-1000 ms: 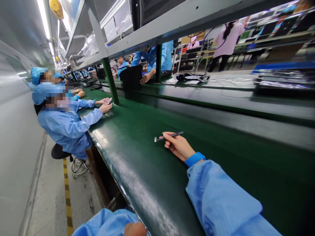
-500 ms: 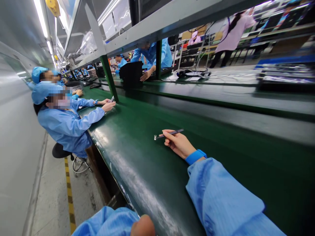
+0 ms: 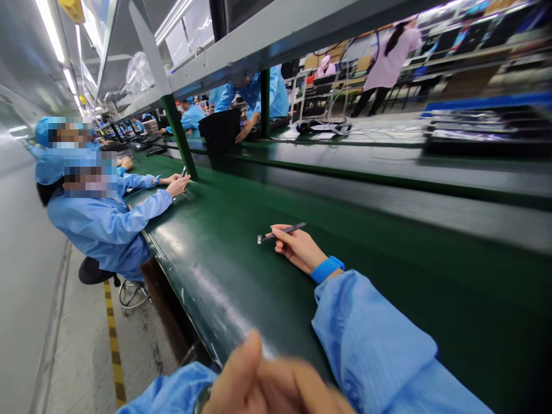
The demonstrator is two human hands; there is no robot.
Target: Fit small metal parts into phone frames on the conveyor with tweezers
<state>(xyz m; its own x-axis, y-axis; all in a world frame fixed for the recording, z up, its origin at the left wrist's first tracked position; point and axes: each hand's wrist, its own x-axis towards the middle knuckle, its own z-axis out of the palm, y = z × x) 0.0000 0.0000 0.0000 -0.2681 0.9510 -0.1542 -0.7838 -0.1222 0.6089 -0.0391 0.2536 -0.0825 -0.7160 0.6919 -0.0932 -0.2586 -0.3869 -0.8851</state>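
Observation:
My right hand (image 3: 299, 250), with a blue wristband (image 3: 326, 269) at the wrist, is closed on dark tweezers (image 3: 293, 227) above the green tabletop (image 3: 233, 259). At the tweezers' left tip is a small pale part (image 3: 259, 239), too small to identify. At the bottom edge, close to the camera, my left hand (image 3: 267, 385) is partly cut off and blurred. Its thumb stands apart from the loosely curved fingers, and nothing shows between them.
On the left, a co-worker in blue (image 3: 107, 213) sits at the same bench, holding a small object. A green post (image 3: 180, 135) supports the overhead shelf (image 3: 241, 60). Behind the bench lie cables (image 3: 323, 127) and a dark tray of parts (image 3: 474, 129).
My left hand has risen further into view from the bottom edge, showing thumb and fingers. The view has shifted slightly; my right hand still holds the tweezers with the small part.

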